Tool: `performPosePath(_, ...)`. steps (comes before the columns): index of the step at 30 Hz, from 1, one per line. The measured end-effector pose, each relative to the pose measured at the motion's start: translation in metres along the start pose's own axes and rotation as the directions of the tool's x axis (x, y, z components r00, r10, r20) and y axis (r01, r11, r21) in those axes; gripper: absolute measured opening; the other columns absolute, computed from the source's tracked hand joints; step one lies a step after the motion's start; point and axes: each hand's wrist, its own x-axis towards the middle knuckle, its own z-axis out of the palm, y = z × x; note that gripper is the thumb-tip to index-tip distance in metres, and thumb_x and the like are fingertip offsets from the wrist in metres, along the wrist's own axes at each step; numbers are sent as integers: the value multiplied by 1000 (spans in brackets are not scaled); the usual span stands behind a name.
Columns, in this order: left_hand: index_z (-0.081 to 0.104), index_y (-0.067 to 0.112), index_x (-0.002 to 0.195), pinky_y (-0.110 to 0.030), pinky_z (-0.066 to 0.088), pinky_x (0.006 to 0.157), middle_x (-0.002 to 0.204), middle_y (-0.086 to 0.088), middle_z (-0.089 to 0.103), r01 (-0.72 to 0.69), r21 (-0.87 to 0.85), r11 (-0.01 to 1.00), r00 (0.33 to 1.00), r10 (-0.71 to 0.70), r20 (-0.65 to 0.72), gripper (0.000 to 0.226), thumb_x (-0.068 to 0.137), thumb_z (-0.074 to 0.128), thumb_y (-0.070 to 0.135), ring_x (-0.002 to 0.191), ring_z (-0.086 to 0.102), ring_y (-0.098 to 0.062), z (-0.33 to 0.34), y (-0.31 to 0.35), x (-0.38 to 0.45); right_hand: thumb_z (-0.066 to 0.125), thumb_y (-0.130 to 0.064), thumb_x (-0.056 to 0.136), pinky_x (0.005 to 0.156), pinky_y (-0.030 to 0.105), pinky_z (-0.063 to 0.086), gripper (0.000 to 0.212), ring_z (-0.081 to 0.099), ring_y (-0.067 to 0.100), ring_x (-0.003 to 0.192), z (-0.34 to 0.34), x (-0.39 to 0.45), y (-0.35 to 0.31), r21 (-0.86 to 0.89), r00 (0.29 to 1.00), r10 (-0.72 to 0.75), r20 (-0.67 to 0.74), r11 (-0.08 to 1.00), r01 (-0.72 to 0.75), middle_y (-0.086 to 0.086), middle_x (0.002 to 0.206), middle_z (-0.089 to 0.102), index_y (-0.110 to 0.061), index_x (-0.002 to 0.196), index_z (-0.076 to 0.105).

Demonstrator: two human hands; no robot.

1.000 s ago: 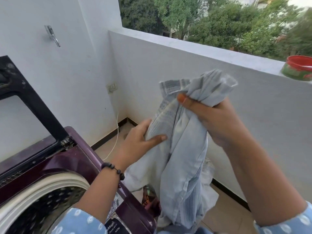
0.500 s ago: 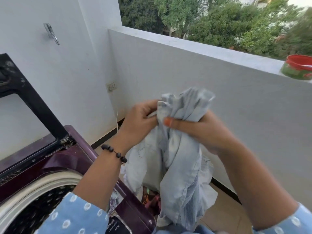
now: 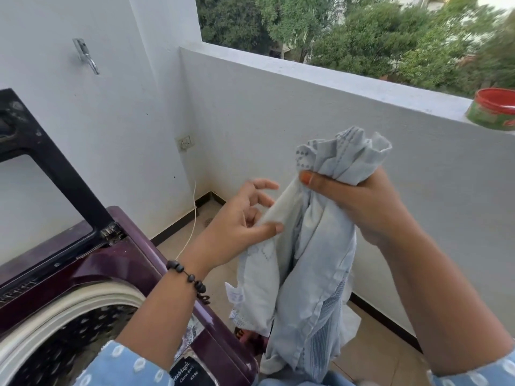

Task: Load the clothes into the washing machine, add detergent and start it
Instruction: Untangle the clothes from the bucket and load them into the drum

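A pale blue garment (image 3: 312, 274) hangs bunched in the air to the right of the washing machine. My right hand (image 3: 359, 201) grips its gathered top in a fist. My left hand (image 3: 239, 221) pinches a fold of its white lining between thumb and fingers, the other fingers loosely spread. The maroon top-loading washing machine (image 3: 117, 260) stands at lower left with its dark lid (image 3: 41, 151) raised against the wall. Its perforated drum (image 3: 69, 344) is open below my left forearm.
A red-lidded green tub (image 3: 493, 112) sits on the balcony parapet at the right. A wall socket (image 3: 186, 142) with a white cord is in the corner. More coloured clothes (image 3: 248, 338) lie on the tiled floor beside the machine.
My left hand has let go of the garment's top and dropped lower, now pinching a lining fold. My right hand has moved right, still gripping the bunched top.
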Motion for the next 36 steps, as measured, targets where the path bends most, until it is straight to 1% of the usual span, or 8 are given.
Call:
performPosePath(3,65,25,106,-48,57,82,99,-1,72,148,228,962,988,-152,-1,27,84,72,38,89,70,-25,-7,-26,-5,79,-19,65,82,39,59,32,72,22,95,-10,3,-9,80,994,-40,-101,996,48,4,94,75,-11,94,71)
performPosePath(8,67,16,82,-30,37,55,64,3,60,304,486,819,934,-155,-322,30,95,57,42,57,52,-9,-26,-58,-6,80,-17,62,78,34,58,35,73,20,94,-31,7,-15,173,980,-43,-197,982,78,-3,90,76,-14,94,70)
performPosePath(12,64,6,89,-35,40,60,79,-17,67,246,330,911,871,-59,-488,48,97,48,51,70,60,-30,-34,-41,2,86,-14,62,84,34,57,44,71,15,99,-28,3,-6,122,997,-27,-68,992,35,-6,95,75,-27,99,68)
performPosePath(17,68,9,99,-39,48,69,83,-14,67,-24,174,984,968,66,-241,29,96,50,32,77,61,-18,2,19,17,89,-26,56,88,39,58,48,70,11,98,5,-5,7,-140,975,42,216,990,-11,-2,100,75,-30,99,68)
performPosePath(21,68,7,93,-50,50,74,88,-26,67,-100,-64,993,954,78,-291,24,97,54,26,80,59,-28,13,44,19,90,-40,61,91,39,56,50,65,9,104,14,-3,18,-395,950,34,311,914,97,-8,106,68,-34,105,66)
performPosePath(27,65,14,90,-22,52,69,81,0,66,-95,-185,978,980,60,-189,14,91,65,28,76,60,-11,23,63,13,81,-8,74,71,43,56,21,66,13,73,14,-5,29,-324,995,-68,67,942,87,9,83,70,-4,89,67)
performPosePath(32,42,44,134,-31,49,98,141,9,46,-65,-80,995,996,59,-69,83,64,86,46,132,48,-8,20,50,7,64,-42,60,69,30,48,34,59,9,89,4,-3,24,-408,975,-189,114,886,219,-5,92,62,-32,92,59)
performPosePath(36,22,20,153,-19,53,87,136,0,57,91,-313,946,986,-41,162,123,53,94,13,118,61,-5,37,43,4,66,-48,66,103,51,38,22,34,15,132,8,-2,11,-468,885,-333,326,756,457,-12,127,49,-52,85,57)
